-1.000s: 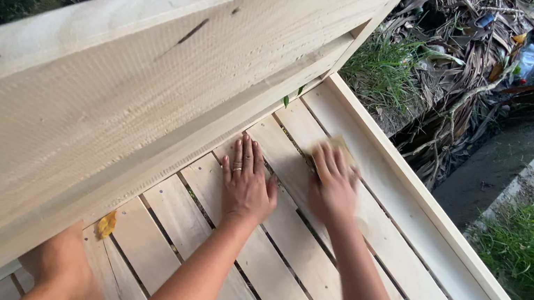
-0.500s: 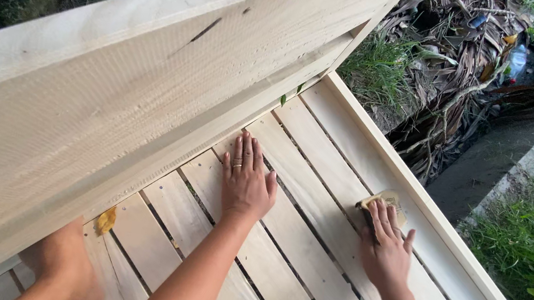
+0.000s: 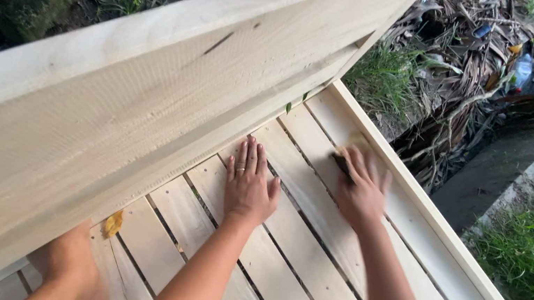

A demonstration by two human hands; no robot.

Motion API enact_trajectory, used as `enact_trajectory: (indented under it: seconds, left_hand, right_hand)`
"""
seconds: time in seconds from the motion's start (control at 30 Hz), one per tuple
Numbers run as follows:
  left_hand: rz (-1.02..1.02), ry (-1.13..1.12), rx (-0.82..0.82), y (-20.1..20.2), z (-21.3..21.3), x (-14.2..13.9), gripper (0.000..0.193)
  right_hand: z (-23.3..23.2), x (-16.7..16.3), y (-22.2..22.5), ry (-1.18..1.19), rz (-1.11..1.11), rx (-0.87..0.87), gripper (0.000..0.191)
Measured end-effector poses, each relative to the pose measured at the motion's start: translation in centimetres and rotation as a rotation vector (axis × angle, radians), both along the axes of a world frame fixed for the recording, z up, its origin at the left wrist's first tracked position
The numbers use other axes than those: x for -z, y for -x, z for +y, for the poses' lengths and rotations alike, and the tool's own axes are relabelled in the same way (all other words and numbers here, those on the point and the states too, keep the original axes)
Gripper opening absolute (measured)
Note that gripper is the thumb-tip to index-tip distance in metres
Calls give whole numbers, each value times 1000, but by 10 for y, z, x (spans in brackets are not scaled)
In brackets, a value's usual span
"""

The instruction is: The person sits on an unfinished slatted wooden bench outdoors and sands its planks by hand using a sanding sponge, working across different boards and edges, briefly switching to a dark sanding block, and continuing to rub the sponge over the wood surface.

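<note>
Outdoor wood job, head view looking down. Left hand [image 3: 249, 186] lay flat, palm down, fingers together and extended on a pale slat [image 3: 281, 244] of the slatted panel [image 3: 301, 296]; it gripped nothing, just braced, with a ring on one finger. Right hand [image 3: 361, 189] was motion-blurred, fingers curled down over a small dark-edged sanding pad [image 3: 342, 163], pressed against a slat near the panel's raised side rail [image 3: 436, 246]. The grip looked like a loose press on top of the pad rather than a closed fist; how far the fingers wrapped under it could not be told through the blur.

A wide upright board [image 3: 109, 119] rose at the left, tilted over the slats. A bare foot [image 3: 69, 269] stood on the slats at bottom left, with a yellow leaf [image 3: 113, 223] just beside it. Grass [image 3: 532, 260], dry palm litter [image 3: 461, 80] and a plastic bottle [image 3: 523, 68] lay beyond the rail.

Progress, as a judgement: sanding was mid-way at best. All the wood looked equally pale and bare, so sanded and unsanded slats could not be separated. The pad sat on the far slats near the rail; the near slats and the rail itself likely remained.
</note>
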State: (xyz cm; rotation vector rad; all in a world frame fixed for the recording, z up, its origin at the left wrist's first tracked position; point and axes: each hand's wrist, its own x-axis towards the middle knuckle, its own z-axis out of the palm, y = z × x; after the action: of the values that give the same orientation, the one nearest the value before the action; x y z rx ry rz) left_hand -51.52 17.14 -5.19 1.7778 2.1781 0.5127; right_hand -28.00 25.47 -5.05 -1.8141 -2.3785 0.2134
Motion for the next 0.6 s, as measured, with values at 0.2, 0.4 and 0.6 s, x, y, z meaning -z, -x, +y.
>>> enact_trajectory:
  seconds: [0.2, 0.4, 0.6]
  left_hand:
    - [105, 15, -35, -10, -2, 2, 83]
    - [22, 70, -23, -1, 0, -5, 84]
    - [18, 13, -23, -2, -1, -4, 85]
  right_hand:
    - [-24, 10, -31, -14, 19, 37, 38]
    - [63, 25, 70, -44, 49, -2, 38]
    - [-23, 1, -21, -102, 2, 36, 45]
